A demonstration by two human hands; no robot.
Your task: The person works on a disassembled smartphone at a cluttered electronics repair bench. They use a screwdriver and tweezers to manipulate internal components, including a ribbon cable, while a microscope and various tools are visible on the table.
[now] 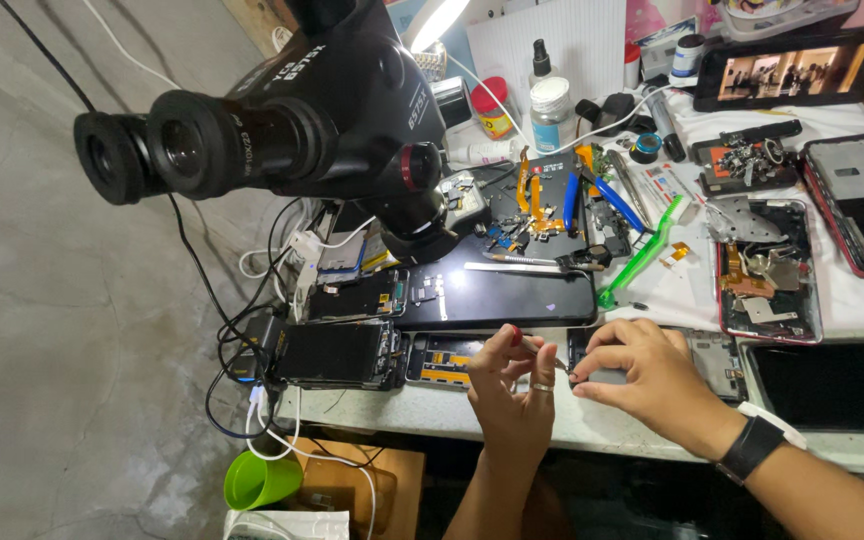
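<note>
Microscope (292, 120) fills the upper left of the frame, nearest the lens, its eyepieces turned toward the viewer and its head hanging over the bench (392, 408).

At lower centre, the two hands meet at the bench's near edge. Left hand (517, 385) is raised with fingers curled narrow, pinching a thin tool (537, 350) with a red end; its tip points right toward the work. A ring shows on one finger. Right hand (647, 375), with a black watch (752, 450) at the wrist, lies flat with fingertips pressed down on a small dark phone part (592, 365), apparently pinning it so that the tool can work on it without shifting. Whether the tool tip touches the part cannot be told.

Just left of the hands lie an opened phone (442, 362) showing orange flex strips and a dark screen unit (337, 352), cables trailing off the bench edge beside them. Above the hands a large black panel (497, 295) lies flat, serving as a work surface. Above it, at centre frame, a black mat (552, 215) holds blue and orange pry tools, and a green brush (642, 255) lies to its right.

At right, an opened red phone shell (767, 270) serves as a tray for loose metal shields. Bottles (550, 110) stand at the upper centre. A green cup (257, 480) sits below the bench at lower left.
</note>
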